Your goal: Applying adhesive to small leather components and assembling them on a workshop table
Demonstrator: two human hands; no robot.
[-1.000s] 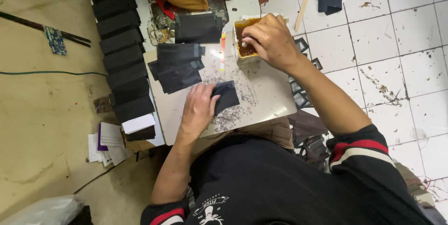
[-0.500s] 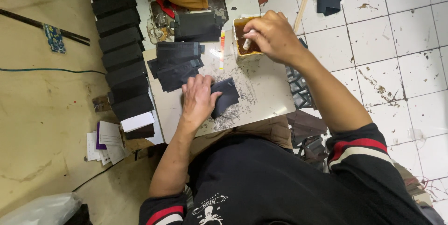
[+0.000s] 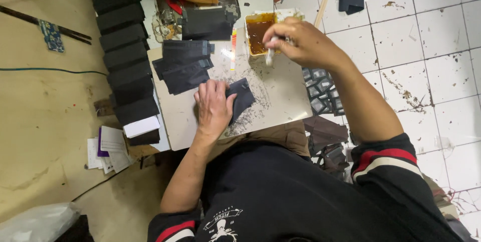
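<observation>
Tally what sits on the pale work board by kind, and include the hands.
Hands: 2, left hand and right hand
Black piece under the left hand: 1
Fanned heap of black pieces: 1
Tub of brown glue: 1
Total: 5

Flat black leather piece (image 3: 243, 99) on the smeared board; white-tipped brush (image 3: 270, 54) beside the brown glue tub (image 3: 258, 31).

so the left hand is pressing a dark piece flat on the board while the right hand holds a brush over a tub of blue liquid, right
Not quite: the liquid in the tub is brown, not blue, as the head view shows. The rest holds: the left hand presses the dark piece on the board, and the right hand holds the brush.
</observation>
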